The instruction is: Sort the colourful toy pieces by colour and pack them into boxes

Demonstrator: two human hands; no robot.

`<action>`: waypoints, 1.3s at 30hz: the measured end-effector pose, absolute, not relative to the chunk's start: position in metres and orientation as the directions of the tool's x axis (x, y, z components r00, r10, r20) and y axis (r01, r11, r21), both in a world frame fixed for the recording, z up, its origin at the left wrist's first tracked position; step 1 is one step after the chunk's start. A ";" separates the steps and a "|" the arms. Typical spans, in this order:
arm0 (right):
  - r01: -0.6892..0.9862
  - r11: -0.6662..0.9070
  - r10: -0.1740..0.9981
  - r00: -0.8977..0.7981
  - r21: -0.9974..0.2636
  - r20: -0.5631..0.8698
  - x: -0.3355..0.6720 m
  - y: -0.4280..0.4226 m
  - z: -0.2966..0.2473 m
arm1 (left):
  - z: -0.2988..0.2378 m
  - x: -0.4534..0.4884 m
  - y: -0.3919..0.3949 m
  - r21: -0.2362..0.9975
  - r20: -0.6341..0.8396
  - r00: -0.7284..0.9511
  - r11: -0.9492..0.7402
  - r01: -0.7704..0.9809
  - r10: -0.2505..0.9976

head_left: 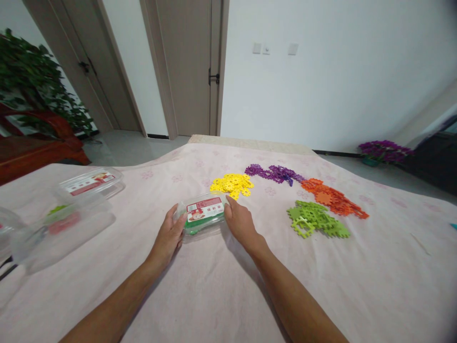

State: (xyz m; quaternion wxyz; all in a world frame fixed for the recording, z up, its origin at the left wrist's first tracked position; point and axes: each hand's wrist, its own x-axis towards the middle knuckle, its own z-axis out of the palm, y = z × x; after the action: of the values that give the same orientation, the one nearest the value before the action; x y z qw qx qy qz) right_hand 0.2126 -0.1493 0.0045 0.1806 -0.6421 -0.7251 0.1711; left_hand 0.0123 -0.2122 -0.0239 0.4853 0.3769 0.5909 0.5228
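A clear plastic box [204, 214] with a red and white label on its lid sits between my hands, and green pieces show inside it. My left hand [169, 233] grips its left end, thumb near the top edge. At the right end, my right hand [241, 221] holds the box with its fingers partly hidden behind it. Just beyond the box lies a pile of yellow flower-shaped plastic pieces [232, 183]. To the right of my right hand is a heap of light green gear-shaped pieces [317, 219].
Purple pieces [274, 172] and orange gear-shaped pieces [332, 197] lie farther back on the pink tablecloth [200, 295]. On the left stand a labelled clear container [91, 183] and a larger clear container [71, 243] with red and green showing.
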 end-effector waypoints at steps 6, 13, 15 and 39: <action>0.831 0.090 0.996 -0.084 -0.549 0.035 0.213 -0.148 0.005 | -0.029 0.009 -0.202 0.985 -0.171 -0.255 0.162 -0.058 0.952; 0.801 0.088 0.996 -0.082 -0.592 0.037 0.212 -0.148 0.005 | -0.029 0.010 -0.199 0.981 -0.180 -0.249 0.155 -0.115 0.952; 0.790 0.072 0.997 -0.074 -0.609 0.022 0.211 -0.149 0.005 | -0.026 0.009 -0.195 0.980 -0.186 -0.253 0.161 -0.117 0.949; 0.657 -0.019 0.982 -0.128 -0.753 -0.136 0.242 -0.113 -0.002 | -0.015 -0.001 -0.164 0.968 -0.200 -0.127 0.177 -0.177 0.971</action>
State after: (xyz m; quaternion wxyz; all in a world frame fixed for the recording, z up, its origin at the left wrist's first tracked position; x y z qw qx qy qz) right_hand 0.2423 -0.1134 -0.0023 0.2291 -0.6193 -0.6619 0.3547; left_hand -0.0010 -0.1643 -0.0147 0.5474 0.3697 0.5373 0.5244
